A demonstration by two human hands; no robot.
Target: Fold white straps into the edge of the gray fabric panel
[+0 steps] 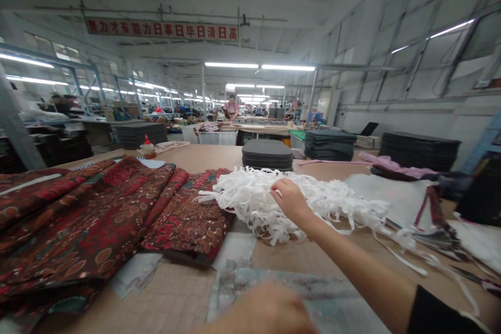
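A large tangled heap of white fabric strips [250, 203] lies across the middle of the table. My right hand [290, 199] is at the top of this heap, its bent fingers closed on the white strips. Low in front, my left hand [266, 310] is smeared by motion, so its fingers cannot be made out. It is over a clear plastic sheet or bag [230, 287] with a bluish, patterned look. To the left, brown and red patterned fabric [102, 214] is spread in folds, and a folded piece of it [191, 219] touches the heap's left end.
Dark grey stacked pads [267, 154] stand behind the heap, with more stacks [329, 144] to the right. A red-tipped bottle [147, 147] is at the back left. Scissors [475, 277] lie at the right edge. A person [231, 108] stands at a farther table.
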